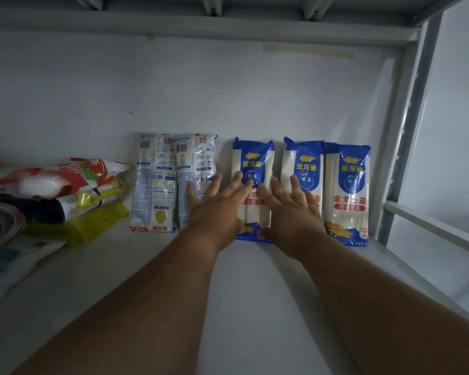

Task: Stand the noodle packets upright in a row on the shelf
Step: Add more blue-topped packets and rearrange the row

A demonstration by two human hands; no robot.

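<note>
Noodle packets (252, 185) upright | left hand (214, 209), right hand (290, 215) flat against them

Bare shelf (241, 293) surface lies open in front of the noodle packets (252, 185), which line the back wall with one narrow gap mid-row, while a pile of bags (65, 190) blocks the left side and the upright frame post (406, 131) closes off the right.

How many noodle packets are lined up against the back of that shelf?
5. Two show their printed backs, far left and next to it. Three show blue fronts: the middle one under both hands, another, and the far right. None seems hidden behind them.
</note>
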